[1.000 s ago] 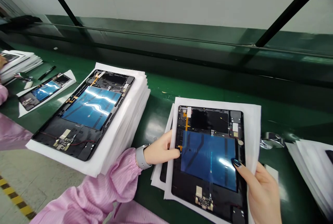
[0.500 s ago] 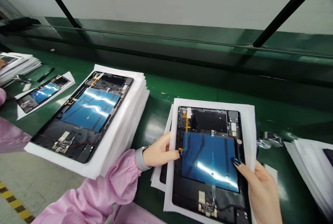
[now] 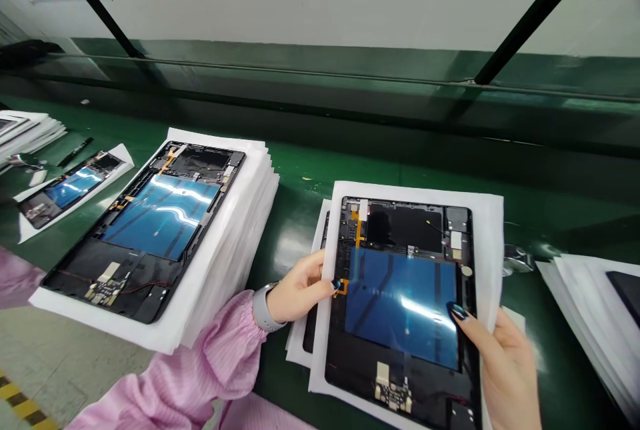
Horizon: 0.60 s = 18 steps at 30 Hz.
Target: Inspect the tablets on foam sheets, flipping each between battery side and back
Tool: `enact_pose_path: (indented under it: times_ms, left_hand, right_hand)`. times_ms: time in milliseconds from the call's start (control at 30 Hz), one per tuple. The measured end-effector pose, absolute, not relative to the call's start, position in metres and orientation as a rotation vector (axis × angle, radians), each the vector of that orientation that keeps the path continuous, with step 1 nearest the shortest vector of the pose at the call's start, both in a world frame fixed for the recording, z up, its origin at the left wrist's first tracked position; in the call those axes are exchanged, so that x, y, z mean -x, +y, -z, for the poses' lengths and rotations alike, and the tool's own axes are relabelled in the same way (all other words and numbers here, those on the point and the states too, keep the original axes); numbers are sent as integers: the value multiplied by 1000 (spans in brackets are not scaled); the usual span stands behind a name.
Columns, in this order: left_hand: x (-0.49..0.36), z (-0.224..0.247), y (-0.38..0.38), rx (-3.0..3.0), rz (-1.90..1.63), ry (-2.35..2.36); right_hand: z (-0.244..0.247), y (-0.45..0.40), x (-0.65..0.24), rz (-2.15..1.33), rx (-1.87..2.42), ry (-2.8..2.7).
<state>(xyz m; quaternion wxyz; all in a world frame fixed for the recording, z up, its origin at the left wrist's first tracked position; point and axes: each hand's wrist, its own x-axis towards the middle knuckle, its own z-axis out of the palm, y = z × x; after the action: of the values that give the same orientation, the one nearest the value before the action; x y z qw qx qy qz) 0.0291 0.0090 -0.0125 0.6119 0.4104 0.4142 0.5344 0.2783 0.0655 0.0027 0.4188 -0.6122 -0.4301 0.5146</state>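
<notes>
Tablet housing rests on a white sheet, over a smaller sheet pile, blue film up; a second housing sits on a tall sheet stack to the left, and a third lies on a single sheet beyond it. Left hand closes on the housing's left edge, fingertip beside an orange flex. Right hand closes on the right edge, its fingertip on the blue film.
</notes>
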Motion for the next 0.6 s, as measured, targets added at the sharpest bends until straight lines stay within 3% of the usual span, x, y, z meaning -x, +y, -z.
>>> enact_pose_path:
  times_ms: [600]
  left_hand:
    - [-28,10,9,-958,-1272,934]
  right_hand:
    - [0,52,-283,-1191,1389,-1192]
